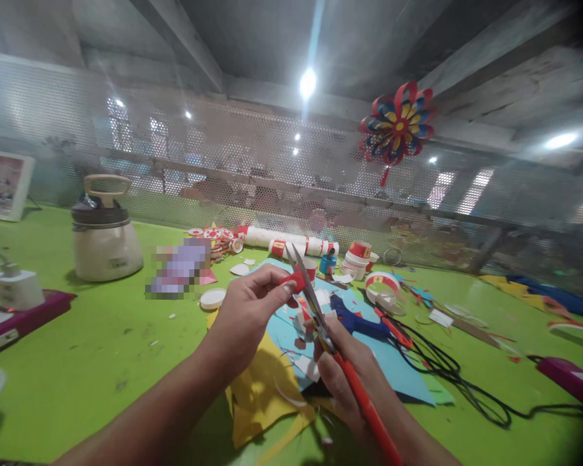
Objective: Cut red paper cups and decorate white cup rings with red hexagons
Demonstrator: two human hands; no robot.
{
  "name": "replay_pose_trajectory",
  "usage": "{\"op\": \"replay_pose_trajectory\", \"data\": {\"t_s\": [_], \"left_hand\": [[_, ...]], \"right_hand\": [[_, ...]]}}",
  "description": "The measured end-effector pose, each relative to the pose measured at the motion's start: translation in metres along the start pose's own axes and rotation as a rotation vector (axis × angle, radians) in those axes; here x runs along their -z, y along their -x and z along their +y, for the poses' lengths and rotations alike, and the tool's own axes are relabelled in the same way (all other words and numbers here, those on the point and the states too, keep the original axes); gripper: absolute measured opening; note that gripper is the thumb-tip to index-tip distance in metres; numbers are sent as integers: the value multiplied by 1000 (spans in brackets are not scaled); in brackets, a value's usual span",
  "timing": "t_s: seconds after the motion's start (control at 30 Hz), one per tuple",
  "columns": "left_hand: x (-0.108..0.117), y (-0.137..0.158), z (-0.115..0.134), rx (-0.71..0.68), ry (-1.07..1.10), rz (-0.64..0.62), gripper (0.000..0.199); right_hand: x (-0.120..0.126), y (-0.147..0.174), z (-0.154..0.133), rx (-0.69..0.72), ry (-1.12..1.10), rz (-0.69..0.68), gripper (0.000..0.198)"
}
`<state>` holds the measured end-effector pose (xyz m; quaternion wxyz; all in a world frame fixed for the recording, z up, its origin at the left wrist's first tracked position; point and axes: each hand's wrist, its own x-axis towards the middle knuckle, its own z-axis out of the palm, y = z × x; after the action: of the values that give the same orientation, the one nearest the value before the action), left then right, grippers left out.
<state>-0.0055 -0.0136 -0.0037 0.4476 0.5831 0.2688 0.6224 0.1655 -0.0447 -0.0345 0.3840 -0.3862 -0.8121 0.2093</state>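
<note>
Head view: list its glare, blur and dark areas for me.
In the head view, the bright ceiling light flares into a bluish streak; in the head view, shapes behind the mesh screen look hazy; in the head view, the right-hand corners fall dark; in the head view, the scissors look comparatively clear.

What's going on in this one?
A person's left hand pinches a small red piece, while their right hand holds red-handled scissors, blades slightly parted, at the piece. Whether they are cutting into it isn't clear. Below are a blue sheet and a yellow sheet, with a glue gun lying on the blue one.
</note>
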Motion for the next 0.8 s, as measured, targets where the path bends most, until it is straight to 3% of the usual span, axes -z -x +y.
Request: {"op": "replay_pose_trajectory", "data": {"t_s": [0.57,0.8], "left_hand": [[1,0,0,8,-34,0,13],[1,0,-2,17,32,-3,10]], "right_hand": [[-5,0,2,-50,-47,52,53],[-6,1,1,-48,-25,56,49]]}}
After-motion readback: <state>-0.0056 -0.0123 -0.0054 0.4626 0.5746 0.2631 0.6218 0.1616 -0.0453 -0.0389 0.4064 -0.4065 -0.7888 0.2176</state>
